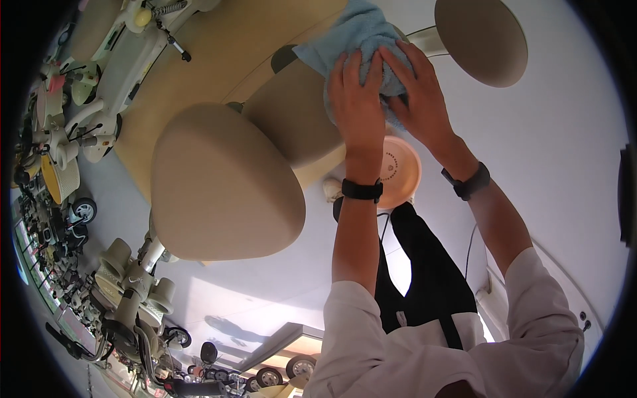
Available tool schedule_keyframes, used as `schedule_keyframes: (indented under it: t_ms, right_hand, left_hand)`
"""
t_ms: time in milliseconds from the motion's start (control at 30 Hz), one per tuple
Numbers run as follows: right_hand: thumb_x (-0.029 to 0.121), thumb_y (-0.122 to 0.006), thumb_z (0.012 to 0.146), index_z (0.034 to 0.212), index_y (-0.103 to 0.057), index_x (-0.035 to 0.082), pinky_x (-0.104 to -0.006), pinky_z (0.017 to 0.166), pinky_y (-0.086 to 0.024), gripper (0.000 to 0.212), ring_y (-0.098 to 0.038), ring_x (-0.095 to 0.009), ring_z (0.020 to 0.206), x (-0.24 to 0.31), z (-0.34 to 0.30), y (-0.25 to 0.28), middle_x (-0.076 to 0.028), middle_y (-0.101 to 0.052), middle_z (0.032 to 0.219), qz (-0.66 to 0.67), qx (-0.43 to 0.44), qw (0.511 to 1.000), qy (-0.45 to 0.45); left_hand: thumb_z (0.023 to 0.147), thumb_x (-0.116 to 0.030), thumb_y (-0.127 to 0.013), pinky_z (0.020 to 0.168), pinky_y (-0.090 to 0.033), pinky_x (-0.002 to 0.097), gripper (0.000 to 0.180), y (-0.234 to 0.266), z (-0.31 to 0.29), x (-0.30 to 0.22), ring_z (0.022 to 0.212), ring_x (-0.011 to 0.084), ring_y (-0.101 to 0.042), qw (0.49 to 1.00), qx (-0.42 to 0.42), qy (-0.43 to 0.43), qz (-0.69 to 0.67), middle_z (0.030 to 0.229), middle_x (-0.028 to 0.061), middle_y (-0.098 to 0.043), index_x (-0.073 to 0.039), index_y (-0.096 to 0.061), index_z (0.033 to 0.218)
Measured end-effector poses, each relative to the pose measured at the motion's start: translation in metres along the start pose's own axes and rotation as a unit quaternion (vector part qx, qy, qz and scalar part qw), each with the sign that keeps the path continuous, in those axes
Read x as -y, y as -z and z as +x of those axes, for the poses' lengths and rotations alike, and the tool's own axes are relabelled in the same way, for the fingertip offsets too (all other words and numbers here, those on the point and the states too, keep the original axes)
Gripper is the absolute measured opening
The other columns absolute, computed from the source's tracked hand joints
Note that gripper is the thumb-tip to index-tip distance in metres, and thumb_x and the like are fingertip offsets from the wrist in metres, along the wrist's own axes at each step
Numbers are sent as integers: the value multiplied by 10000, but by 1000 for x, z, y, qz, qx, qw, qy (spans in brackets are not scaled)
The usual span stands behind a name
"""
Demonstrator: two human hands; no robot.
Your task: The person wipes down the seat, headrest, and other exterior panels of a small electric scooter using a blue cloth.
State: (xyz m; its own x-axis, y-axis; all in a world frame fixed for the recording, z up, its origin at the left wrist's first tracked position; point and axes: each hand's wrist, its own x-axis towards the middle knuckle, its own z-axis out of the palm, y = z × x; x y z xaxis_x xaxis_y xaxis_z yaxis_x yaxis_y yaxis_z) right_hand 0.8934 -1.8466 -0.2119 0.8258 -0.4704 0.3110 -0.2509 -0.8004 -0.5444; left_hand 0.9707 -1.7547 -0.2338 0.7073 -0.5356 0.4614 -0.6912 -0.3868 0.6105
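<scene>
A light-blue towel (361,32) lies bunched over the far end of a beige padded seat (275,119). My left hand (357,109) presses on it, fingers bent over the folds. Close beside it, my right hand (424,99) grips the towel's right side, with the thumb turned inward. The towel hides what is beneath it. Nearer to me and to the left is a larger rounded beige cushion (222,186). Each wrist wears a black band.
An orange bucket (401,176) stands on the floor by my feet, below my hands. An oval beige pad (481,41) on a pale arm juts out at the upper right. Parked scooters (129,298) line the left side. A tan panel (192,79) spreads behind the seat.
</scene>
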Motion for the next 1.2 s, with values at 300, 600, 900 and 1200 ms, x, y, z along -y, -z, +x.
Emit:
schedule_keyframes:
  t_ms: [300, 600, 900, 1200]
  right_hand:
    - [178, -716, 619, 1257, -633, 240, -558, 1158, -236, 646, -371, -334, 1368, 59, -7, -56, -50, -467, 1432, -66, 81, 989, 105]
    - [244, -830, 579, 1305, -606, 227, -516, 1141, -280, 760, -424, -323, 1322, 17, 21, -33, -46, -495, 1432, -83, 102, 979, 155]
    - [-6, -796, 608, 1265, -624, 177, -421, 958, -477, 703, -536, -319, 1153, -46, -45, 38, -71, -524, 1341, 17, 75, 997, -16]
    - [270, -857, 756, 1363, -428, 235, -514, 1048, -462, 744, -412, -467, 1312, -15, -50, 176, -230, -324, 1438, 2, -185, 979, 85]
  left_hand:
    - [881, -78, -608, 1097, -352, 522, 432, 54, -65, 34, 1297, 386, -445, 985, -11, 170, 7, 1319, 163, -498, -62, -578, 1311]
    - [807, -68, -523, 1112, -278, 633, 539, 37, -38, 23, 1411, 508, -253, 974, 32, 174, 138, 1512, 205, -348, -71, -522, 1347]
    - [731, -13, -569, 1088, -377, 556, 562, -39, -67, -45, 1336, 515, -387, 992, 42, 103, -59, 1393, 246, -472, -43, -559, 1292]
    - [910, -361, -676, 1086, -326, 651, 505, -17, -18, -167, 1365, 513, -349, 964, -174, -63, -190, 1431, 244, -432, -81, -485, 1284]
